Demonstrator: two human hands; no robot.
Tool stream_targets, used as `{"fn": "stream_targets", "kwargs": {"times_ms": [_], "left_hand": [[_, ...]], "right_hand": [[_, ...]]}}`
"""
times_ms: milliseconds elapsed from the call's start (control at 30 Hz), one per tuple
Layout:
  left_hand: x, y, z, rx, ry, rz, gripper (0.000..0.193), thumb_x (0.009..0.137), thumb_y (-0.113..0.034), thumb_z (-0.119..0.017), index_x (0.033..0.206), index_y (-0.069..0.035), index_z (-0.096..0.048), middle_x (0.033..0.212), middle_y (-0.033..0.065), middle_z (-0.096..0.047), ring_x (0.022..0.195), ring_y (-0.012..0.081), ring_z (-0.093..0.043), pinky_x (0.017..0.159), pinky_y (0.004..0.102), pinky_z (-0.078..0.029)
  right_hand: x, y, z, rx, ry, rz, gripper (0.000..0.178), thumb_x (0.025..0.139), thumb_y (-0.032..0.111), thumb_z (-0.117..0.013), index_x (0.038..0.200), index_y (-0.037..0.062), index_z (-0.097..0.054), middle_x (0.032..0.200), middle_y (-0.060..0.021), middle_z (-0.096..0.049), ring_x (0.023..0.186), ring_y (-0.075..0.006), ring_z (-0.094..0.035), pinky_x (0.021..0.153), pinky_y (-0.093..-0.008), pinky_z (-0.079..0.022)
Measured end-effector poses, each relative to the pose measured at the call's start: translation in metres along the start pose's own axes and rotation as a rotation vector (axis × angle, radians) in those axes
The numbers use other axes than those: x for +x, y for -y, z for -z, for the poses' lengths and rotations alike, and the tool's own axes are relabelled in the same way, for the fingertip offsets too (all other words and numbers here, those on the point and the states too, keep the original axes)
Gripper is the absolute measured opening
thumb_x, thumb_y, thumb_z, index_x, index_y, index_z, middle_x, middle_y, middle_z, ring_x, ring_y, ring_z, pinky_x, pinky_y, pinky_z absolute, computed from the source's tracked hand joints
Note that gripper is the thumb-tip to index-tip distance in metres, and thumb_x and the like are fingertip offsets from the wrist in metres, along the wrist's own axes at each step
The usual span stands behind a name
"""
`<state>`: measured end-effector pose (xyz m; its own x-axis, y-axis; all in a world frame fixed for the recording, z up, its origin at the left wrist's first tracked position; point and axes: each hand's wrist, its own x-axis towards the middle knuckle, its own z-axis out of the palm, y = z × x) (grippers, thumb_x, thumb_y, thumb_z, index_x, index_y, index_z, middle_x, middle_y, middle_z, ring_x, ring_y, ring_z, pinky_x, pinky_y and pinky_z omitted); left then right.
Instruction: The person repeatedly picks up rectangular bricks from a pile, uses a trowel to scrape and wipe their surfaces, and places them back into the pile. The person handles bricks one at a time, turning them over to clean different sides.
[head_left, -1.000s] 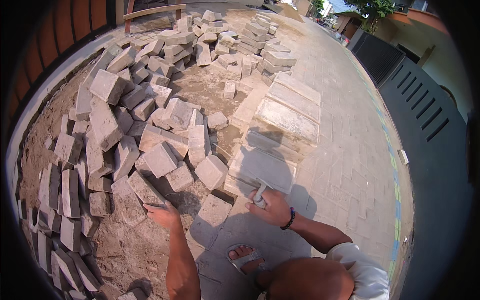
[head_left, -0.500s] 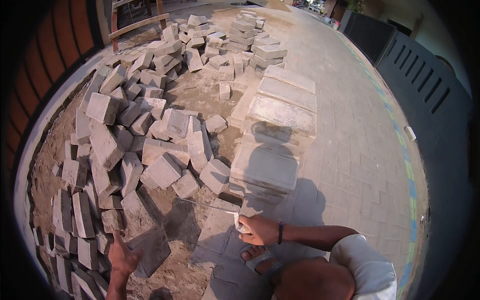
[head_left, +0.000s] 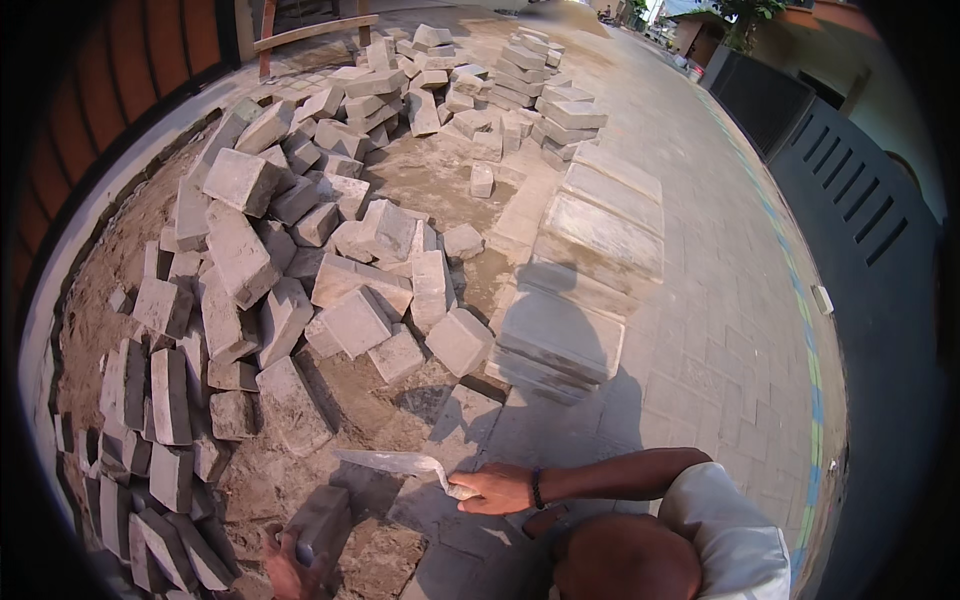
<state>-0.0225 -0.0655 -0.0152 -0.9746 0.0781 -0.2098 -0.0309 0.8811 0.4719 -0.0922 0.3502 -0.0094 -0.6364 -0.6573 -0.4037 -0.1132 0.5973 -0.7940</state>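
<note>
My right hand is closed round the handle of a trowel. Its long, flat metal blade points left, just above the bare soil and the laid pavers. At the lower edge, my left hand grips a grey concrete paving block from its left side, the fingers bent against it. The block is low over the sandy soil, left of the laid pavers; whether it touches the ground I cannot tell. Part of my left hand and its wrist are cut off or in shade.
A loose heap of paving blocks fills the left side. Large concrete slabs lie right of the soil strip, with a stack of blocks beyond. Paved road runs along the right to a dark gate. A wooden frame stands far left.
My left hand has moved down and rightward with the paving block, which has turned. The trowel has come lower, its blade now showing more broadly. The whole view has shifted slightly.
</note>
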Motion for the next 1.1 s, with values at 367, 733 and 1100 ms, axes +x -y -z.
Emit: {"fn": "stream_targets", "kwargs": {"times_ms": [367,733,1100], "left_hand": [[-0.057,0.011,-0.039,-0.449,-0.497,0.199,0.084,0.067,-0.011,-0.082,0.134,0.010,-0.036,0.127,0.0283,-0.049,0.119,0.0362,-0.051,0.101,0.0431,-0.041],[-0.107,-0.010,-0.103,-0.678,-0.701,0.532,0.077,0.063,-0.015,-0.088,0.128,0.003,-0.050,0.118,0.0198,-0.057,0.110,0.0326,-0.058,0.096,0.0400,-0.046],[-0.084,-0.034,-0.116,-0.710,-0.795,0.584,0.081,0.060,-0.019,-0.090,0.128,0.001,-0.051,0.115,0.0181,-0.053,0.111,0.0332,-0.051,0.096,0.0422,-0.043]], "right_hand": [[0.029,0.047,-0.022,-0.128,0.104,-0.042,0.046,0.091,0.030,-0.060,0.127,0.0042,-0.050,0.088,-0.0244,-0.067,0.085,-0.0422,-0.065,0.075,-0.0510,-0.049],[0.022,0.095,-0.067,-0.437,0.097,0.104,0.048,0.089,0.026,-0.065,0.130,0.0062,-0.049,0.113,-0.0263,-0.064,0.092,-0.0454,-0.065,0.077,-0.0484,-0.053],[0.118,0.039,-0.066,-0.632,0.096,-0.010,0.044,0.087,0.018,-0.063,0.125,0.0014,-0.046,0.081,-0.0238,-0.066,0.083,-0.0459,-0.064,0.074,-0.0552,-0.050]]}}
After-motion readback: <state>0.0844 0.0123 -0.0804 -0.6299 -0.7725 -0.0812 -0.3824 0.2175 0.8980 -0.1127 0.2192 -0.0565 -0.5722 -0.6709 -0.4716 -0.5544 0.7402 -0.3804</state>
